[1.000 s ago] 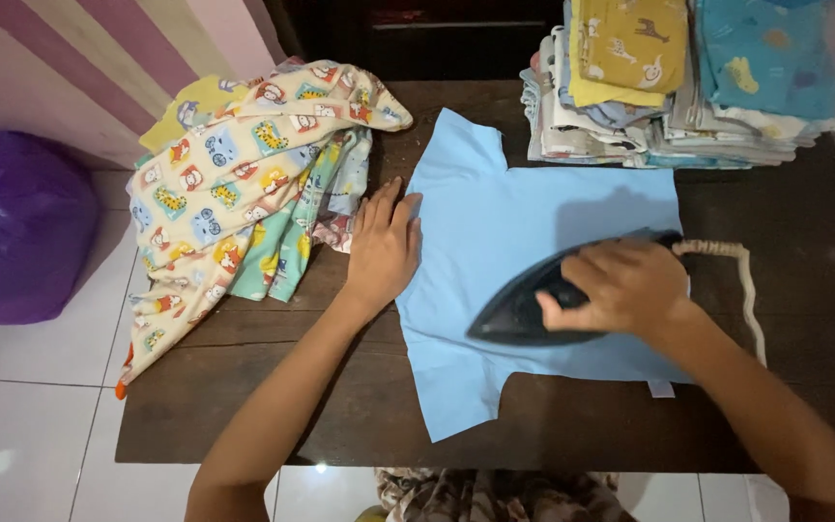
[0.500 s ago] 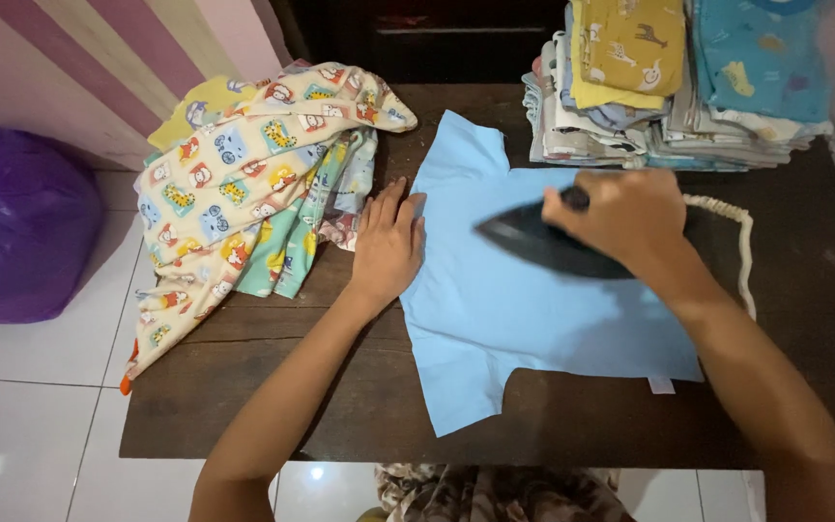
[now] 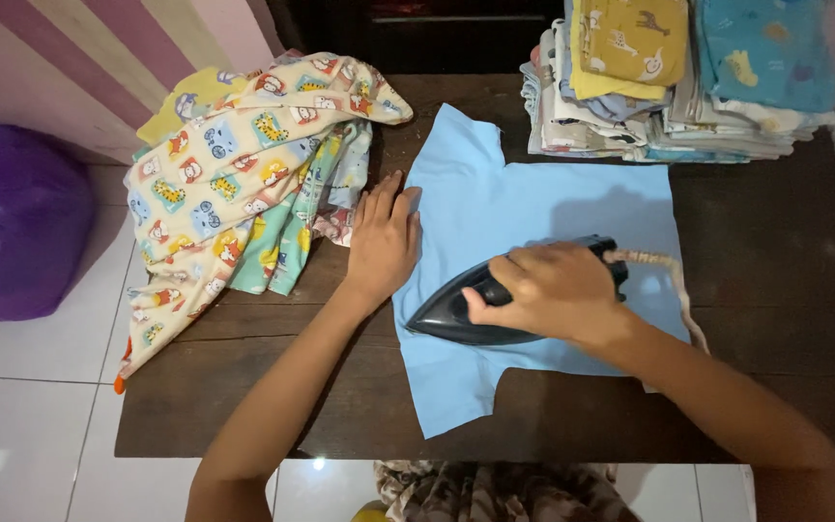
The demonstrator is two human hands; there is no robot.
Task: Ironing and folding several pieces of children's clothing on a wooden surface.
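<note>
A small light blue shirt (image 3: 524,213) lies spread flat on the dark wooden table (image 3: 244,406). My right hand (image 3: 543,290) grips the handle of a black iron (image 3: 451,314), which rests on the shirt's near left part with its tip pointing left. A pale braided cord (image 3: 674,280) trails from the iron's back. My left hand (image 3: 382,237) lies flat with fingers spread on the shirt's left edge, pressing it to the table.
A heap of patterned children's clothes (image 3: 234,184) hangs over the table's left end. Stacks of folded clothes (image 3: 669,77) stand at the far right. A purple bag (image 3: 16,217) sits on the white tiled floor at the left.
The iron went from the near middle up to the shirt's far side, then came back down and left to the near left part. My left hand stayed in place.
</note>
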